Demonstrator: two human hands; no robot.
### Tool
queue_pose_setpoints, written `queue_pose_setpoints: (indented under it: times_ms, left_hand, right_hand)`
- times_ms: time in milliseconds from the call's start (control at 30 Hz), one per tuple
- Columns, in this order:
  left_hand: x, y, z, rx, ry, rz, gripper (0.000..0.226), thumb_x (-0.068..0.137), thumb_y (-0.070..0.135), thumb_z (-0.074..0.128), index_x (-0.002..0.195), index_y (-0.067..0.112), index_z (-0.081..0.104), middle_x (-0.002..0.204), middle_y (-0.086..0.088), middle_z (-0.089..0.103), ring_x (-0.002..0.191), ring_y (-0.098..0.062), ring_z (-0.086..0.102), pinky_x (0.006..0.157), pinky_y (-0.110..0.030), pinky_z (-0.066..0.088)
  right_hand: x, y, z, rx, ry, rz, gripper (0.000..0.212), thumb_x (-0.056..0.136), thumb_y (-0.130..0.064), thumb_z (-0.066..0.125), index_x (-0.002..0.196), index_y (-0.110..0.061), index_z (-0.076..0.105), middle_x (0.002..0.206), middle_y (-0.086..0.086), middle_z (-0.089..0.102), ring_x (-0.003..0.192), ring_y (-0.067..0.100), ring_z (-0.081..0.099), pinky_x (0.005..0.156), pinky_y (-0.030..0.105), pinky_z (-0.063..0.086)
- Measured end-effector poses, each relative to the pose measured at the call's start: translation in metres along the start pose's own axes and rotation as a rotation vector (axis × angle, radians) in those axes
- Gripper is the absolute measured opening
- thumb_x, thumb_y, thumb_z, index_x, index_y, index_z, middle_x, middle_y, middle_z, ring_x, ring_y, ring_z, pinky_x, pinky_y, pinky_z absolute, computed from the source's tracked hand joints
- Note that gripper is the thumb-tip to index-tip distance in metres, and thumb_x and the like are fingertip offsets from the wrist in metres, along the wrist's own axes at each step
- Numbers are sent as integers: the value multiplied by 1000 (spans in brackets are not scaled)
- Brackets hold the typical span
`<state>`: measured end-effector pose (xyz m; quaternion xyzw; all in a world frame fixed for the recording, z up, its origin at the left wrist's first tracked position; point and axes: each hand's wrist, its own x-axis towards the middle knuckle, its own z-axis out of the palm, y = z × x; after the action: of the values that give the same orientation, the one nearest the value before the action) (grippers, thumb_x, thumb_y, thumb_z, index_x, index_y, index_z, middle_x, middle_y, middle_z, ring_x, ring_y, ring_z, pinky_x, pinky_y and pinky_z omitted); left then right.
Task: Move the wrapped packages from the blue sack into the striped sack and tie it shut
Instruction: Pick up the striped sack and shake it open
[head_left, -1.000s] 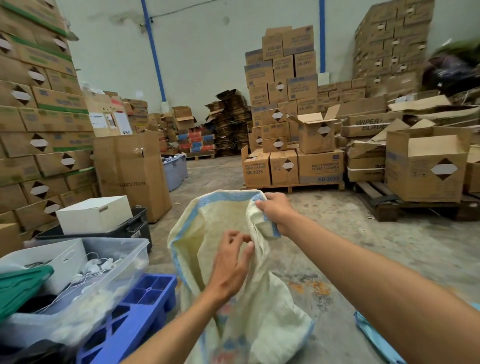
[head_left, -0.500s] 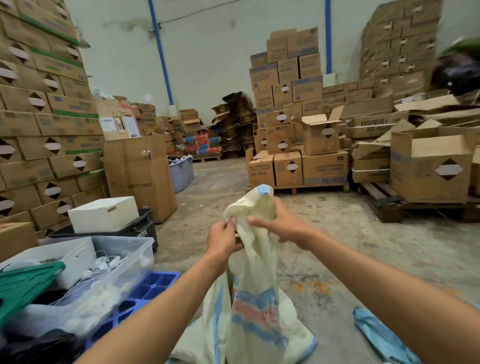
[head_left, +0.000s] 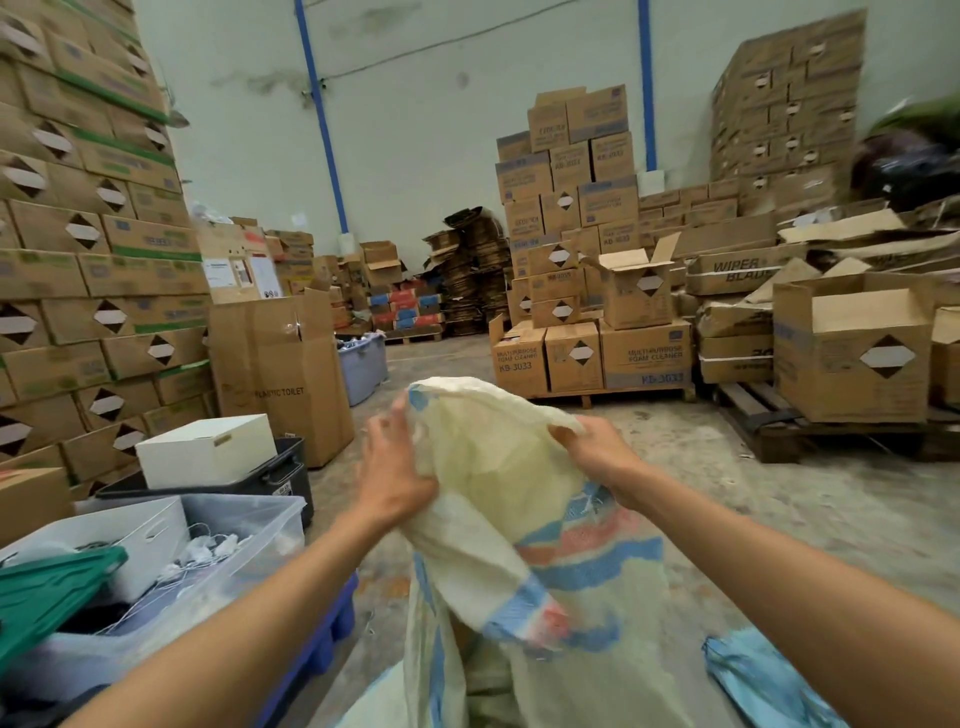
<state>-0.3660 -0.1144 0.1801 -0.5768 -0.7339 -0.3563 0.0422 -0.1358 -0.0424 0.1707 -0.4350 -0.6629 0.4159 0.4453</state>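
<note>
The striped sack (head_left: 493, 499), pale yellow woven plastic with blue and red bands, stands in front of me with its top held up. My left hand (head_left: 395, 467) grips the fabric on the sack's left side near the top. My right hand (head_left: 597, 452) clutches a bunched fold of the top on the right. Between the two hands the sack's upper part is spread out. The blue sack (head_left: 763, 680) lies flat on the concrete floor at the lower right. No wrapped packages are visible; the sack's inside is hidden.
A clear plastic bin (head_left: 218, 561) with cables and a green lid (head_left: 47, 597) sits at my left on a blue pallet (head_left: 322, 639). A white box (head_left: 208, 449) rests on a black crate. Stacked cardboard boxes (head_left: 93, 260) line both sides; wooden pallets (head_left: 779, 431) lie right.
The sack's top was gathered into a narrow bunch between my hands half a second ago. Now my hands have moved apart and the top is spread wider.
</note>
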Motion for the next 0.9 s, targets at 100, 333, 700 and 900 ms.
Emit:
queue_pose_setpoints:
  times_ms: [100,333,700,900]
  left_hand:
    - [-20,28,16,148,-77,317,116,61,49,76,151,32,5,157,0,7,145,-28,15,116,-62,15]
    - [-17,61,20,-340,206,363,67,79,21,73,138,35,43,126,-3,56,110,-25,58,89,-32,51]
    - [-11,14,-35,-373,-463,38,45,77,18,67,120,16,54,103,3,60,95,-18,57,79,-28,46]
    - [-7,-2,-32,23,-140,182,20,84,28,55,85,13,67,91,-9,70,90,-31,65,73,-35,47]
  right_hand:
    - [3,-18,7,-198,-171,-87,21,95,-17,56,92,-1,69,97,17,69,80,18,61,72,32,49]
    - [8,-33,-6,-97,-337,-198,28,86,-4,65,113,-9,58,107,10,64,93,20,62,82,34,53]
    - [20,11,-25,-247,39,254,27,98,-1,35,101,-8,61,94,15,68,82,28,68,53,32,50]
    - [19,-10,-6,-145,-15,91,30,98,-6,31,98,-1,60,88,13,57,72,24,56,62,33,45]
